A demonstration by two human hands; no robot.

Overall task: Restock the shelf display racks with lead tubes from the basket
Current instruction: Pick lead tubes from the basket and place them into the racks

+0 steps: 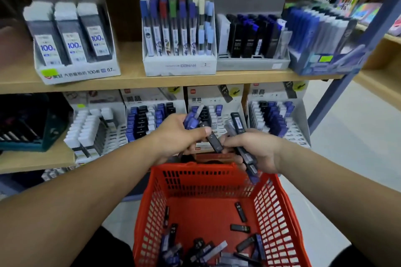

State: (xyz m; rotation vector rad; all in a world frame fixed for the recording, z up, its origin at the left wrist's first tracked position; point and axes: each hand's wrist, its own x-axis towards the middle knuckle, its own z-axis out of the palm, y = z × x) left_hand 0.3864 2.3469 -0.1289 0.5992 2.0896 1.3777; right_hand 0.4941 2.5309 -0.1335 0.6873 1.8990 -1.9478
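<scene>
So the slim black and blue plastic lead tubes point(217, 251) are split three ways: a loose pile in the near end of the red plastic mesh basket point(191, 168), a blue bunch point(192, 122) in the left hand point(178, 136), and a handful of dark ones point(246, 155) in the right hand point(258, 149). Both hands are up over the basket's far rim, right in front of a white cardboard display rack point(217, 102) on the lower wooden shelf point(36, 160). The left grip is clenched round its bunch, thumb pressing on a single black tube point(213, 140) that bridges the gap between the hands. I honestly can't tell whether the right fingertips have it too. The right grip is curled round its handful, ends poking out top and bottom. My guess is it's a sort-before-slotting step. The risks I see: that bridging tube is only pinched, so a sloppy handover drops it. The right handful is fanned out and could shed one onto the floor. With colours mixed, one could easily land in the wrong row.
</scene>
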